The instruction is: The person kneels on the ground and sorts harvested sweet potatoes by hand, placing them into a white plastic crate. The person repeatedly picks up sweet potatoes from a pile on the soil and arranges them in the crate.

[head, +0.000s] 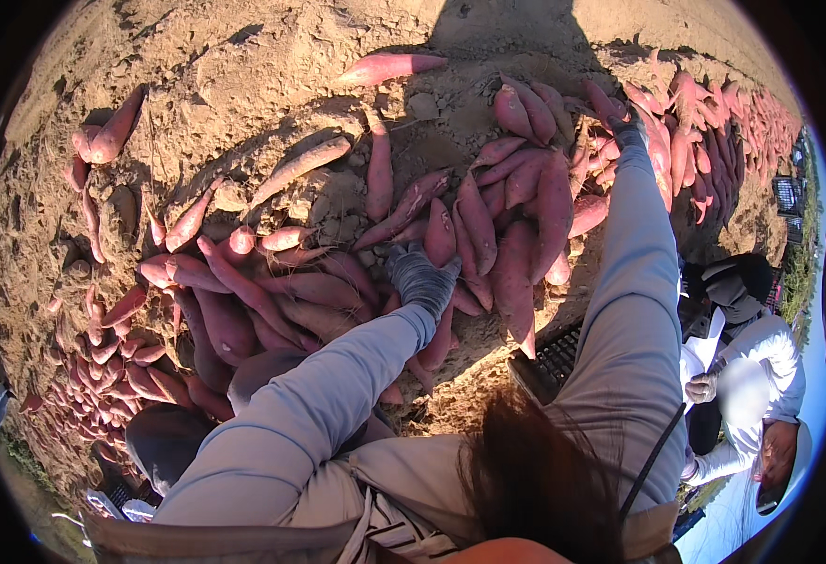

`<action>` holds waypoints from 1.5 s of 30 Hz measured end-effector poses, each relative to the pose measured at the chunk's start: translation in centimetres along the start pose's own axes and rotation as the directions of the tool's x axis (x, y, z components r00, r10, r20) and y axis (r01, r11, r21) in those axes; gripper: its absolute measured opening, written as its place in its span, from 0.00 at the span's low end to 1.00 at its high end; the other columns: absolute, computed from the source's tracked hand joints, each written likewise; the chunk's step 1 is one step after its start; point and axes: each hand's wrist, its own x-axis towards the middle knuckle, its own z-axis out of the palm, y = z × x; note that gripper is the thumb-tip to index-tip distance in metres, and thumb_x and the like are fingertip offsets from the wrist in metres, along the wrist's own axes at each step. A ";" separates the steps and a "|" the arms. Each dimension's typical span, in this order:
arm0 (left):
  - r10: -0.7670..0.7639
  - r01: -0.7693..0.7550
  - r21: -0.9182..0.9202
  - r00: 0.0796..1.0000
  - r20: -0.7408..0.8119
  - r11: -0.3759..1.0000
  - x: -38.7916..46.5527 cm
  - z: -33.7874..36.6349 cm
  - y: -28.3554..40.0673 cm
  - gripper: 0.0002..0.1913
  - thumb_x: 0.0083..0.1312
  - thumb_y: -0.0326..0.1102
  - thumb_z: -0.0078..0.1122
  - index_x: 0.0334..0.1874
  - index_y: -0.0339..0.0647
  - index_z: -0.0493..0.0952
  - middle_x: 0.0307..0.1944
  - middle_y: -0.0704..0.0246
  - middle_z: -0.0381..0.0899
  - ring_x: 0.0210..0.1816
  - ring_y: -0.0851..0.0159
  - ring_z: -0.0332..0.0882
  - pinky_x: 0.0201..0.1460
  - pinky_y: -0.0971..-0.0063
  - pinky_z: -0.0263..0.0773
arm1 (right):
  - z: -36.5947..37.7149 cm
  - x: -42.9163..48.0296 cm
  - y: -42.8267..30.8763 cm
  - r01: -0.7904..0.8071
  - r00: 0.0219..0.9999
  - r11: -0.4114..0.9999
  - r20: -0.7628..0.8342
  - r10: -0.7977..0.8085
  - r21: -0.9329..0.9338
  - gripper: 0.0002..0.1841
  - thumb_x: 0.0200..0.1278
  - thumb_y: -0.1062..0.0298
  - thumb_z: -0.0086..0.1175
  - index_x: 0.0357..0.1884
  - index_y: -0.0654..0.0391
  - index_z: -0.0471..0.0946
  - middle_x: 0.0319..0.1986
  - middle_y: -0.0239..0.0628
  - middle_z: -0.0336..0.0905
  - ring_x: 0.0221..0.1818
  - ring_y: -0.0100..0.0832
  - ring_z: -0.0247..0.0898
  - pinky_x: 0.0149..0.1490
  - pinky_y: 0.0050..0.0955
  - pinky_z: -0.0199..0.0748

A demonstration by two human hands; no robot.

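My left hand (421, 278), in a grey glove, reaches into a pile of red-skinned sweet potatoes. The lower end of an upright sweet potato (440, 234) lies between its thumb and fingers. My right hand (628, 129), gloved too, is stretched far out to the upper right. A sweet potato (599, 101) meets its fingers there; how firmly it is held is unclear. Between my hands lies a cluster of large sweet potatoes (515, 264), some with thin roots. More long ones (257, 289) are heaped left of my left hand.
Dry clods of soil (257, 84) surround the heaps. A row of sweet potatoes (719, 134) runs off to the right, smaller ones (109, 381) to the lower left. A black plastic crate (557, 359) stands beneath my right arm. Another person (765, 359) crouches at right.
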 end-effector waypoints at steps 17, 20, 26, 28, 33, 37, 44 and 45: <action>-0.053 0.049 0.096 0.998 0.043 0.994 1.6 0.4 2.5 0.38 0.44 0.51 0.71 0.56 0.36 0.70 0.57 0.45 0.64 0.61 0.43 0.59 0.67 0.54 0.52 | -2.2 -2.4 -1.4 0.193 0.966 0.871 0.069 -0.250 0.453 0.27 0.54 0.57 0.65 0.56 0.56 0.74 0.44 0.41 0.79 0.46 0.34 0.73 0.54 0.30 0.69; 0.047 -0.047 0.090 0.999 0.012 0.995 2.2 1.2 2.5 0.37 0.45 0.51 0.71 0.55 0.36 0.70 0.56 0.45 0.64 0.60 0.43 0.59 0.66 0.54 0.53 | 4.9 4.5 5.4 -0.012 0.989 0.989 0.147 -0.010 0.149 0.20 0.58 0.61 0.59 0.52 0.56 0.75 0.36 0.44 0.80 0.41 0.35 0.77 0.45 0.31 0.75; -0.009 0.001 0.155 0.999 0.048 0.988 3.7 1.0 3.4 0.36 0.45 0.53 0.70 0.53 0.35 0.71 0.55 0.46 0.65 0.59 0.43 0.60 0.65 0.55 0.54 | 2.6 -2.0 1.2 0.115 0.974 0.983 -0.209 -0.083 0.146 0.11 0.57 0.66 0.60 0.40 0.59 0.79 0.30 0.37 0.79 0.25 0.27 0.73 0.31 0.22 0.70; 0.040 -0.041 0.141 0.999 0.010 0.989 3.6 1.8 3.3 0.37 0.45 0.53 0.69 0.53 0.35 0.71 0.56 0.45 0.64 0.60 0.42 0.60 0.66 0.55 0.53 | -4.2 -7.1 0.6 0.174 0.920 0.907 -0.393 -0.011 0.383 0.13 0.59 0.63 0.59 0.40 0.62 0.79 0.30 0.38 0.79 0.25 0.27 0.73 0.32 0.22 0.72; 0.033 -0.048 0.176 0.996 0.086 0.983 3.7 1.6 2.7 0.34 0.46 0.53 0.69 0.52 0.39 0.74 0.55 0.50 0.69 0.60 0.45 0.61 0.68 0.57 0.52 | -11.6 -16.5 1.8 0.229 0.954 -0.236 -0.170 0.247 0.944 0.13 0.61 0.63 0.59 0.45 0.59 0.78 0.34 0.34 0.80 0.32 0.28 0.74 0.37 0.28 0.74; 0.171 -0.176 0.169 0.984 0.044 0.970 4.2 1.1 0.7 0.36 0.48 0.55 0.69 0.55 0.38 0.73 0.55 0.51 0.73 0.59 0.49 0.68 0.64 0.61 0.60 | -13.3 -23.4 -1.6 0.151 0.988 -0.385 -0.154 0.023 0.911 0.18 0.63 0.61 0.56 0.52 0.59 0.73 0.48 0.37 0.77 0.48 0.32 0.73 0.51 0.33 0.71; 0.363 0.244 -0.918 0.862 0.353 0.313 4.3 -12.9 1.2 0.29 0.58 0.43 0.67 0.58 0.35 0.69 0.47 0.65 0.78 0.45 0.65 0.77 0.50 0.71 0.74 | -16.8 -32.6 -6.0 -0.121 0.943 -0.394 -0.018 -0.332 0.911 0.21 0.66 0.57 0.52 0.55 0.60 0.71 0.50 0.42 0.75 0.52 0.39 0.72 0.60 0.42 0.67; 0.448 0.345 -0.917 0.800 0.399 0.202 2.4 -16.4 2.4 0.30 0.59 0.45 0.67 0.58 0.35 0.69 0.48 0.64 0.77 0.45 0.65 0.77 0.52 0.70 0.74 | -17.5 -34.9 -9.3 -0.157 0.962 -0.463 0.030 -0.270 0.872 0.17 0.63 0.57 0.56 0.44 0.61 0.76 0.33 0.37 0.79 0.37 0.28 0.75 0.45 0.27 0.73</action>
